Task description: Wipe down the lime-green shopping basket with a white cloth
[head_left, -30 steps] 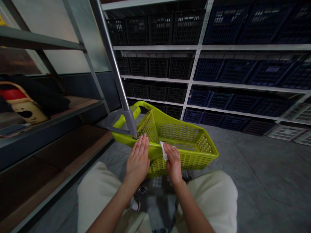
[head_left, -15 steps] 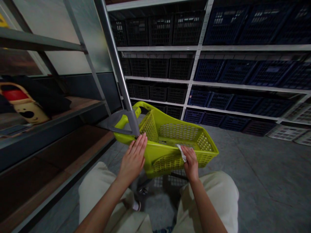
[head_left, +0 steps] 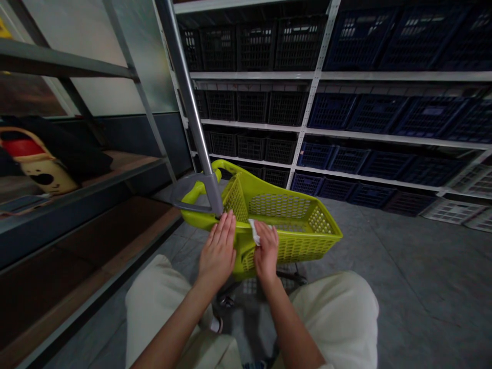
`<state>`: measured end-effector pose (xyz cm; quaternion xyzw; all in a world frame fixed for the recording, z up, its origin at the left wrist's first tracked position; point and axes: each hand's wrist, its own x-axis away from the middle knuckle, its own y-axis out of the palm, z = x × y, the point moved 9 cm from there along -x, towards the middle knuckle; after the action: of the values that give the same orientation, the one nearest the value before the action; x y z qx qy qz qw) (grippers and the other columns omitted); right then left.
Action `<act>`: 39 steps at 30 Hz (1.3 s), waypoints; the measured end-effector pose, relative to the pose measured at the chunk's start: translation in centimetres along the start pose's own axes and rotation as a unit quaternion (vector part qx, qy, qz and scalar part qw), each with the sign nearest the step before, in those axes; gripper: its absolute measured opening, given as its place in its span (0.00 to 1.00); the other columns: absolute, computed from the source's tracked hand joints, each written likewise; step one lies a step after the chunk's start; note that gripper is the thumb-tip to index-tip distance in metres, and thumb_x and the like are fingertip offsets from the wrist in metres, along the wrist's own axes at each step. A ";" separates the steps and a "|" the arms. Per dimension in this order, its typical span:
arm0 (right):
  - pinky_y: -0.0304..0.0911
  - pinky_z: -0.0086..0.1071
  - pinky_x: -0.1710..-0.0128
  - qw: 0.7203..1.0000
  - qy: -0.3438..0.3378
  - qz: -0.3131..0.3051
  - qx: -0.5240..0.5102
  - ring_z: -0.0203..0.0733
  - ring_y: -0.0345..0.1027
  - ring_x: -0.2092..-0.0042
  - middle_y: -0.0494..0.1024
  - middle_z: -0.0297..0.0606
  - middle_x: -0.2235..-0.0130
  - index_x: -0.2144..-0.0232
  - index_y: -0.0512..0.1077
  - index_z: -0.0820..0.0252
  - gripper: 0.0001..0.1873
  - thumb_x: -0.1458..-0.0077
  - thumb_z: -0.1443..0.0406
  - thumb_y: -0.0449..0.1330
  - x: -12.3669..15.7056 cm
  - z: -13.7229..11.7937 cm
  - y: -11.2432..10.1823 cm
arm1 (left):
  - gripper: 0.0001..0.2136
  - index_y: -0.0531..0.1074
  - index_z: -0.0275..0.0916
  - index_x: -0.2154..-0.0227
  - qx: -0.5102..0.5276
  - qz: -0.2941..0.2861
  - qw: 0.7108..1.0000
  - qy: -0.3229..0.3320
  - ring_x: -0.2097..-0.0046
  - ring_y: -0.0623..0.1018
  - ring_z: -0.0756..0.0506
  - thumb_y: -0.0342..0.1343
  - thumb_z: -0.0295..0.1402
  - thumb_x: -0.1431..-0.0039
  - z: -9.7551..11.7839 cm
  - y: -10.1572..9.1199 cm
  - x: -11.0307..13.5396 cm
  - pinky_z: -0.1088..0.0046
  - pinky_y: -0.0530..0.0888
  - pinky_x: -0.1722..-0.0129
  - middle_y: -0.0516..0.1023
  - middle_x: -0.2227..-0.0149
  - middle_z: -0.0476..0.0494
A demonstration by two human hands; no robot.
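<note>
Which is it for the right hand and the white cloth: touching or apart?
Touching. The head view shows the right hand over the white cloth, one edge sticking out from under it.

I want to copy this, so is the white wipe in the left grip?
No, the white wipe is in the right grip, while the left grip touches the green basket.

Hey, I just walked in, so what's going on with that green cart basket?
Someone in pale trousers has both bare hands on the near side of a lime-green shopping cart basket. The right hand holds a crumpled white cloth or tissue against the near rim. The left hand lies flat on that side, its fingertips close to the foot of the grey bracket under the metal pole. Shelved black crates and blue crates stand beyond.
</note>
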<state>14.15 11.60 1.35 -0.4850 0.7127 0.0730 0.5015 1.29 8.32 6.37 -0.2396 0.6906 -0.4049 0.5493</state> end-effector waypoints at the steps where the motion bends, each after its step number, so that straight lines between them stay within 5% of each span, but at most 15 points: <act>1: 0.45 0.48 0.33 0.999 -0.017 -0.032 -0.010 0.41 0.62 0.37 0.73 0.40 0.41 0.38 0.65 0.55 0.35 0.48 0.76 0.45 -0.5 -1.9 1.1 | 0.37 0.41 0.29 0.30 -0.002 0.003 1.000 -0.002 0.28 0.47 0.40 0.47 0.25 0.42 0.0 0.0 0.0 0.58 0.54 0.31 0.47 0.28 0.36; 4: 0.39 0.44 0.31 0.996 -0.046 -0.072 -0.003 0.37 0.58 0.34 0.70 0.39 0.38 0.36 0.61 0.56 0.39 0.50 0.77 0.45 -1.3 -5.1 2.5 | 0.35 0.43 0.29 0.30 -0.011 0.012 1.000 -0.008 0.28 0.48 0.41 0.45 0.25 0.40 -0.1 0.2 -0.1 0.59 0.54 0.31 0.49 0.29 0.36; 6: 0.34 0.45 0.30 0.996 -0.050 -0.076 0.020 0.36 0.58 0.34 0.70 0.38 0.38 0.36 0.60 0.55 0.41 0.52 0.78 0.45 -1.2 -4.7 2.0 | 0.35 0.43 0.28 0.31 -0.011 0.007 1.000 -0.012 0.28 0.48 0.40 0.46 0.26 0.40 -0.1 0.3 -0.1 0.58 0.54 0.31 0.49 0.29 0.36; 14: 0.38 0.50 0.32 0.992 -0.014 -0.037 0.123 0.40 0.61 0.36 0.72 0.39 0.39 0.38 0.63 0.54 0.39 0.51 0.77 0.45 2.4 7.1 -4.9 | 0.39 0.40 0.27 0.30 -0.007 0.000 1.000 -0.012 0.28 0.47 0.40 0.50 0.28 0.43 -0.1 0.3 0.0 0.59 0.53 0.31 0.47 0.28 0.35; 17: 0.39 0.53 0.33 0.989 0.025 0.022 0.144 0.42 0.64 0.37 0.74 0.40 0.42 0.40 0.67 0.54 0.36 0.50 0.76 0.44 2.8 8.6 -6.3 | 0.38 0.41 0.27 0.30 0.002 0.004 1.000 -0.011 0.28 0.48 0.40 0.49 0.27 0.42 -0.1 0.3 0.1 0.59 0.52 0.31 0.48 0.28 0.36; 20: 0.39 0.52 0.33 0.990 0.037 0.044 0.129 0.42 0.67 0.40 0.77 0.40 0.45 0.43 0.70 0.55 0.33 0.49 0.76 0.45 1.7 5.4 -4.6 | 0.37 0.42 0.27 0.31 0.011 0.003 1.000 -0.014 0.28 0.47 0.39 0.49 0.27 0.41 -0.1 0.3 0.1 0.59 0.52 0.30 0.48 0.28 0.35; 25: 0.40 0.44 0.31 0.996 -0.050 -0.075 0.019 0.38 0.62 0.37 0.73 0.39 0.41 0.39 0.65 0.58 0.36 0.50 0.77 0.46 -1.5 -4.5 1.7 | 0.34 0.43 0.28 0.31 0.013 0.028 0.999 -0.017 0.28 0.49 0.40 0.45 0.25 0.39 0.0 0.1 0.2 0.58 0.55 0.32 0.50 0.29 0.34; 28: 0.39 0.43 0.31 0.994 -0.067 -0.088 0.000 0.37 0.61 0.37 0.72 0.39 0.40 0.38 0.64 0.58 0.37 0.50 0.77 0.45 -2.1 -6.0 2.3 | 0.32 0.46 0.27 0.31 0.009 0.033 0.999 -0.021 0.28 0.50 0.40 0.44 0.25 0.38 0.0 0.1 0.2 0.58 0.55 0.32 0.52 0.30 0.34; 31: 0.37 0.45 0.30 0.993 -0.071 -0.088 0.023 0.37 0.61 0.36 0.72 0.38 0.39 0.38 0.63 0.57 0.38 0.50 0.78 0.45 -1.2 -3.5 1.1 | 0.33 0.48 0.26 0.32 0.010 0.014 0.999 -0.029 0.28 0.49 0.40 0.47 0.26 0.40 -0.1 0.2 0.2 0.59 0.54 0.31 0.51 0.29 0.34; 39: 0.41 0.51 0.33 0.992 0.004 -0.030 0.123 0.41 0.62 0.36 0.73 0.39 0.40 0.40 0.66 0.53 0.38 0.52 0.76 0.45 2.6 8.3 -5.3 | 0.35 0.44 0.27 0.31 0.024 0.003 0.999 -0.026 0.28 0.48 0.40 0.49 0.27 0.40 -0.1 0.2 0.2 0.59 0.52 0.31 0.49 0.29 0.34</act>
<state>23.53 12.14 -2.72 -0.4412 0.7036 -0.0323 0.5561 1.13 8.31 6.10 -0.2351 0.6671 -0.4132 0.5736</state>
